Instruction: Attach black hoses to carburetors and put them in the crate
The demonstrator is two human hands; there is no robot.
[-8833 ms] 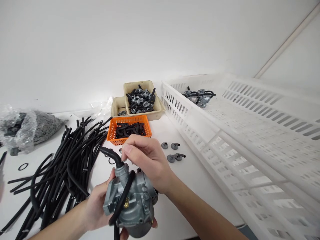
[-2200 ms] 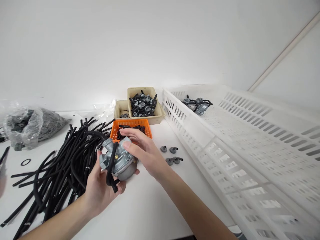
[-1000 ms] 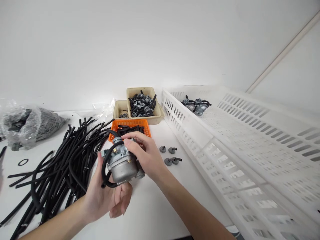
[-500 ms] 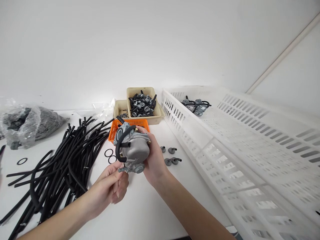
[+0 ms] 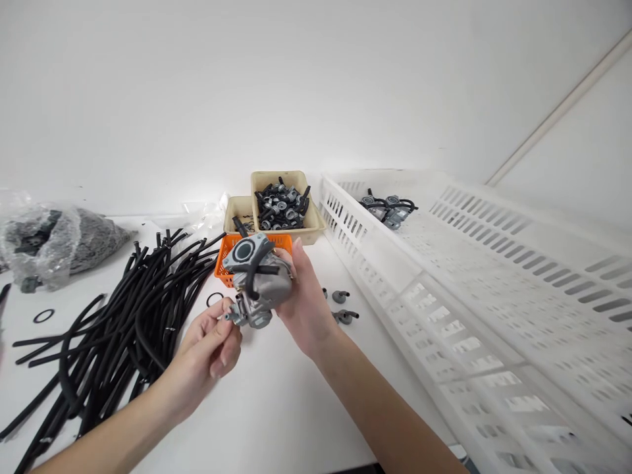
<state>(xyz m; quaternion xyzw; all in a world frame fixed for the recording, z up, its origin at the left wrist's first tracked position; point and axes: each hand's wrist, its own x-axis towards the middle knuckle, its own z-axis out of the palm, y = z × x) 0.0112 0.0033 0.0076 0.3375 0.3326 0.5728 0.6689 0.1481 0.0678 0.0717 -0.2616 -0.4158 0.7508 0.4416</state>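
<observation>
A grey metal carburetor (image 5: pixel 270 287) with a short black hose (image 5: pixel 253 271) curving over its side is held above the white table. My right hand (image 5: pixel 307 309) is wrapped round its right side, the thumb up along the body and most fingers hidden behind it. At the lower left, my left hand (image 5: pixel 213 336) pinches the small nozzle end of the carburetor between thumb and fingers. The round flange opening (image 5: pixel 243 250) faces up toward me. Just behind stands an orange basket (image 5: pixel 224 258), partly covered by the carburetor.
Black hoses (image 5: pixel 148 309) lie piled on the left, near a bubble-wrap bag (image 5: pixel 74 243) of dark parts. Beige bins (image 5: pixel 316 232) with small fittings stand at the back. Several small grey fittings (image 5: pixel 340 296) lie right of my hands, beside a white crate (image 5: pixel 419 289) containing carburetors (image 5: pixel 390 209).
The carburetor has turned so that its flange opening shows more fully. My left hand has shifted slightly left and up, still at the nozzle end; the right hand keeps its hold.
</observation>
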